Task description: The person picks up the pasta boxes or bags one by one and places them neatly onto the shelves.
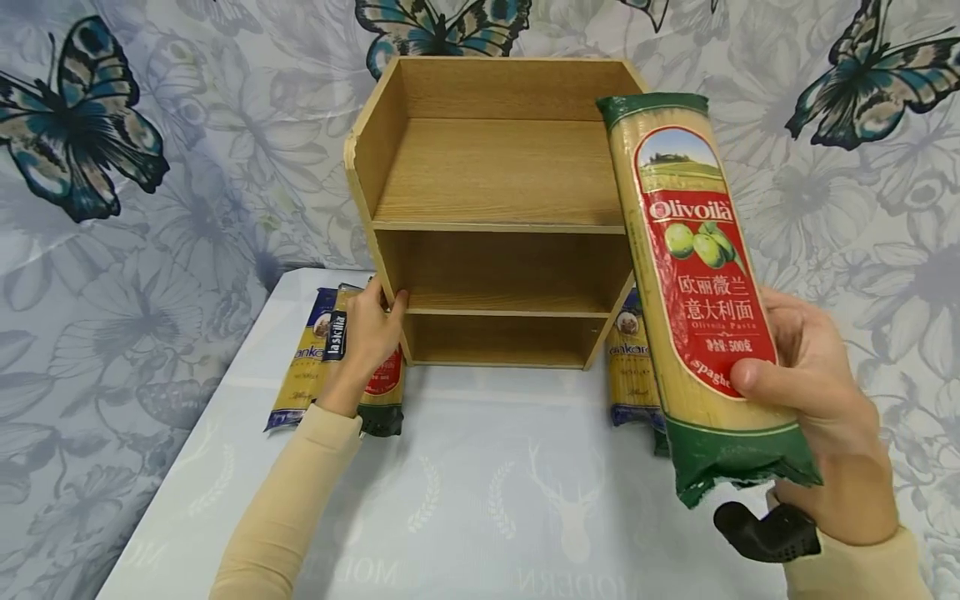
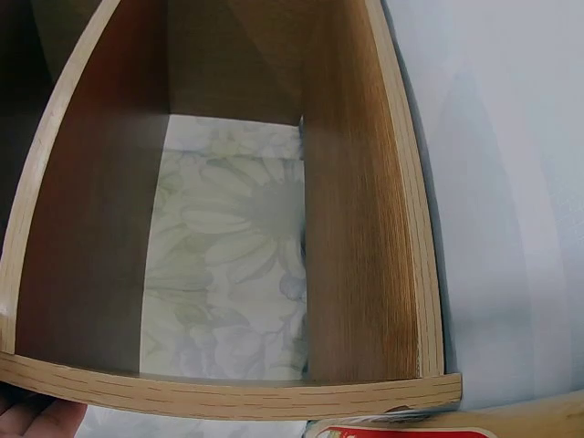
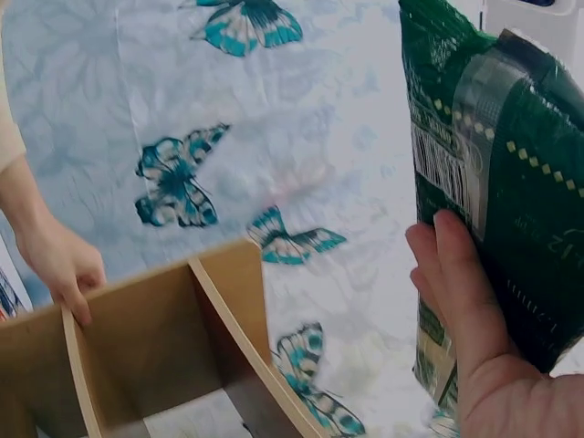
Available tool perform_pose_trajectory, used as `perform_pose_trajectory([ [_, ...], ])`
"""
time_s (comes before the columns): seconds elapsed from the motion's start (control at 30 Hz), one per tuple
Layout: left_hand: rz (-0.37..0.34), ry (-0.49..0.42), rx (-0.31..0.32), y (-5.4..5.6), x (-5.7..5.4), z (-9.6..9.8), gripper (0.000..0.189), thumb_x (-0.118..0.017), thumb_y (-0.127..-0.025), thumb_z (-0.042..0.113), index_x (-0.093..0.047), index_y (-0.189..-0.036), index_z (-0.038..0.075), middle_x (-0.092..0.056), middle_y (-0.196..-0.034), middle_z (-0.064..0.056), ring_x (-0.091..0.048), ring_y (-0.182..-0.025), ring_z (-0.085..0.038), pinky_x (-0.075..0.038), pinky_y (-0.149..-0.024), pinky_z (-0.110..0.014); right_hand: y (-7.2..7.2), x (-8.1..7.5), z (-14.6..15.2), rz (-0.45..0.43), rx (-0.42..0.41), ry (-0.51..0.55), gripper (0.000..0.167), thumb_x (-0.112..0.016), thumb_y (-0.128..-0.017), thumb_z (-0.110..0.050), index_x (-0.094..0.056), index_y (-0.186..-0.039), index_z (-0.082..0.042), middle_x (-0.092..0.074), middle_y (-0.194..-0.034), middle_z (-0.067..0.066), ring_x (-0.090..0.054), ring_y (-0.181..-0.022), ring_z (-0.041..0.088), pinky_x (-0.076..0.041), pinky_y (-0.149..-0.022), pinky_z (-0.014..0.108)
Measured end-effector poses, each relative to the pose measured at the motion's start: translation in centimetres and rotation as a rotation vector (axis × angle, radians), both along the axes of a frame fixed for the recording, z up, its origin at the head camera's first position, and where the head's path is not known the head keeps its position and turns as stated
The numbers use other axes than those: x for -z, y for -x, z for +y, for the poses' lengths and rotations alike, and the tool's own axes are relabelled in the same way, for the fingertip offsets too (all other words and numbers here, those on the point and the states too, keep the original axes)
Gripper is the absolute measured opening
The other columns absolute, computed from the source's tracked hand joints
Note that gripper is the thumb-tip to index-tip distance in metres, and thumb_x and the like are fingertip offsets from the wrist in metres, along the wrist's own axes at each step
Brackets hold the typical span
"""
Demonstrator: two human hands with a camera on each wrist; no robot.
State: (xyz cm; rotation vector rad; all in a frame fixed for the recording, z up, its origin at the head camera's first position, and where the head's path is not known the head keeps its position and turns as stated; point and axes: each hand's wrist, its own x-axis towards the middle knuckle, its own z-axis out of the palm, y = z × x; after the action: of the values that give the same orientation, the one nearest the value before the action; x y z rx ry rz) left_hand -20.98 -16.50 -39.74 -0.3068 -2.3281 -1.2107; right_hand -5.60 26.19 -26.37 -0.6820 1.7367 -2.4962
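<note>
My right hand (image 1: 825,392) holds up a pack of spaghetti (image 1: 705,275) with a red label and green ends, thumb across its front. In the right wrist view the pack's dark green back (image 3: 529,182) shows, with fingers against it. My left hand (image 1: 367,329) grips the left side of a small wooden shelf (image 1: 502,227), thumb at the front edge. The right wrist view also shows that left hand (image 3: 59,265) on the shelf's edge. Bare shelf compartments show in the head view; the left wrist view looks into one compartment (image 2: 360,228), with fingertips (image 2: 55,422) at its side panel.
Left of the shelf, yellow-and-blue pasta packs (image 1: 300,358) and a red-labelled pack (image 1: 385,392) lie on the white table (image 1: 450,492). Another yellow pack (image 1: 632,367) lies at the right, partly hidden behind the held one. Butterfly-patterned cloth (image 1: 225,167) hangs behind.
</note>
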Motion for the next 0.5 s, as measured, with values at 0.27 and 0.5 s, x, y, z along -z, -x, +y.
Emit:
perform_pose_trajectory([
  [0.27, 0.003, -0.012, 0.003, 0.0, 0.3, 0.0, 0.029, -0.064, -0.100, 0.006, -0.063, -0.126, -0.006, -0.070, -0.115, -0.026, -0.070, -0.103, -0.039, -0.059, -0.082, -0.053, 2.0, -0.8, -3.3, -0.132, -0.183, 0.121, 0.030, -0.060, -0.097, 0.000, -0.054, -0.125, 0.011, -0.074, -0.100, 0.021, -0.076, -0.083, 0.028, -0.061, -0.069, 0.035],
  [0.5, -0.013, -0.003, -0.010, 0.0, 0.1, 0.0, 0.033, -0.064, -0.100, 0.008, -0.061, -0.131, -0.005, -0.070, -0.117, -0.026, -0.070, -0.103, -0.039, -0.059, -0.082, -0.053, 4.3, -1.0, -4.0, -0.149, -0.224, 0.101, 0.025, -0.053, -0.103, -0.004, -0.053, -0.125, 0.009, -0.074, -0.102, 0.018, -0.076, -0.084, 0.024, -0.061, -0.069, 0.032],
])
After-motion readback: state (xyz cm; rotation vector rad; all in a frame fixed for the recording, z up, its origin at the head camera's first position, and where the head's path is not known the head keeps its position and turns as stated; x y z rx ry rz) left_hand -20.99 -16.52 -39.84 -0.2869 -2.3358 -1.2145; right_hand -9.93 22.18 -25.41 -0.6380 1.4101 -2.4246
